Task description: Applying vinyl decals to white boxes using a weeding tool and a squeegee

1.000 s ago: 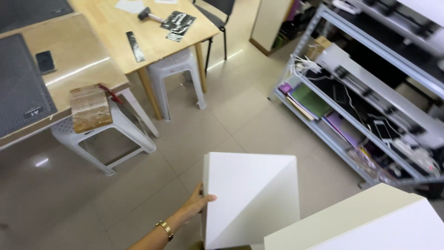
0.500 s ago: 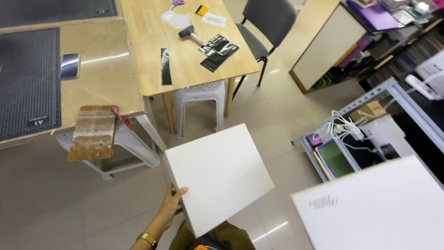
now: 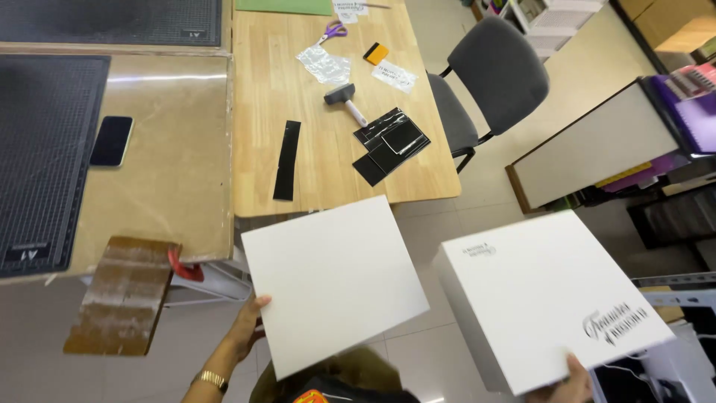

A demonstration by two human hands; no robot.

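My left hand (image 3: 247, 328) grips the lower left edge of a plain white square board (image 3: 334, 280), held flat in front of me near the wooden table's front edge. A gold bracelet (image 3: 211, 380) sits on that wrist. My right hand (image 3: 573, 377) shows only at the bottom edge, holding the near corner of a white flat box (image 3: 548, 295) with dark printed lettering on its lid. The two white pieces are apart, side by side above the tiled floor.
The wooden table (image 3: 321, 179) carries a roller tool (image 3: 344, 99), black sheets (image 3: 389, 143), a black strip (image 3: 286, 159), scissors (image 3: 333, 32) and foil. Left are a cutting mat (image 3: 41, 149), a phone (image 3: 111, 140) and a brown board (image 3: 123, 295). A grey chair (image 3: 485, 82) stands right.
The view has swung up and left toward the wooden table. Both white pieces now sit closer to the table, and the printed box is fully in view on the right.
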